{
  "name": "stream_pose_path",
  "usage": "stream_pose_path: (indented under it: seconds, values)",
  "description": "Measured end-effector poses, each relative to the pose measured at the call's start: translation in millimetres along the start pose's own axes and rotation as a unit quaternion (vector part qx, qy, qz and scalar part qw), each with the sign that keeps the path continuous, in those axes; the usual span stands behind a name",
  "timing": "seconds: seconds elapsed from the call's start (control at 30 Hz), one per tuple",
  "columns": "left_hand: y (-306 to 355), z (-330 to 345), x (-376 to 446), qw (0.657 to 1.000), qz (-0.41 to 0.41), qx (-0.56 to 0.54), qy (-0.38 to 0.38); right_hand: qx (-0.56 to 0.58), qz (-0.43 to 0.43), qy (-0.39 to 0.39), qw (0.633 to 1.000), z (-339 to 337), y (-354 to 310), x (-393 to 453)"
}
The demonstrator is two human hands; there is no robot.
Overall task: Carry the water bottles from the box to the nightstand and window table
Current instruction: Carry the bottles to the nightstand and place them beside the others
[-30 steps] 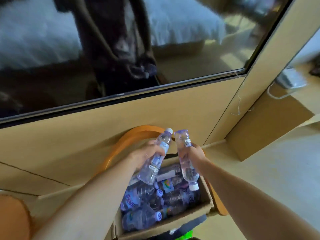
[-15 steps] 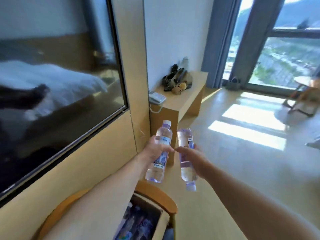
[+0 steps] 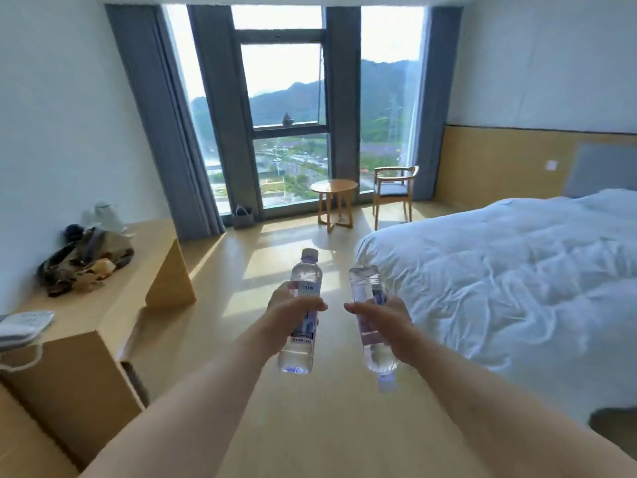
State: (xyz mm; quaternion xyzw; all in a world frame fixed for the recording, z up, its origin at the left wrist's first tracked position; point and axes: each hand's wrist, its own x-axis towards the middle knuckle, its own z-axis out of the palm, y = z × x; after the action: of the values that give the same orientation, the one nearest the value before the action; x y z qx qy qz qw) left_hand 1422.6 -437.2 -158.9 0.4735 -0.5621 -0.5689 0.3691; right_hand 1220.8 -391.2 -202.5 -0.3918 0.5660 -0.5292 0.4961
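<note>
The left hand (image 3: 293, 310) grips an upright water bottle (image 3: 303, 305) mid-label, the right hand (image 3: 386, 320) an inverted bottle (image 3: 370, 315) likewise, both aimed at the window table (image 3: 333, 188) at twelve o'clock; full, smooth plastic probably feels weighty and slippery.

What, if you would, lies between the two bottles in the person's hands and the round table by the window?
In the head view, only bare wooden floor with sunlit patches lies between the bottles and the round table; the bed stands off to the right.
</note>
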Motion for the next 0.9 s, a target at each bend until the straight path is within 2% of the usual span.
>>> stream_pose_path:
  seconds: [0.17, 0.37, 0.5, 0.63, 0.9]
  values:
    - [19.8, 171.3, 46.6, 0.995, 0.013, 0.000, -0.102, -0.003, -0.003, 0.150, 0.989, -160.3, -16.3, -13.4]
    - [31.9, 343.7, 80.4, 0.974, 0.025, 0.007, -0.225, 0.005, 0.028, 0.300, 0.953, -306.0, -20.5, -37.5]
    - [37.9, 441.5, 102.9, 0.946, 0.032, 0.015, -0.322, 0.012, 0.050, 0.395, 0.917, -386.9, -21.5, -45.0]
    - [43.7, 532.5, 130.0, 0.923, 0.023, 0.020, -0.382, -0.002, 0.047, 0.485, 0.873, -464.6, -22.2, -42.1]
    - [70.6, 698.8, 196.5, 0.862, 0.029, 0.054, -0.504, 0.026, 0.046, 0.613, 0.789, -591.6, -46.1, -16.7]
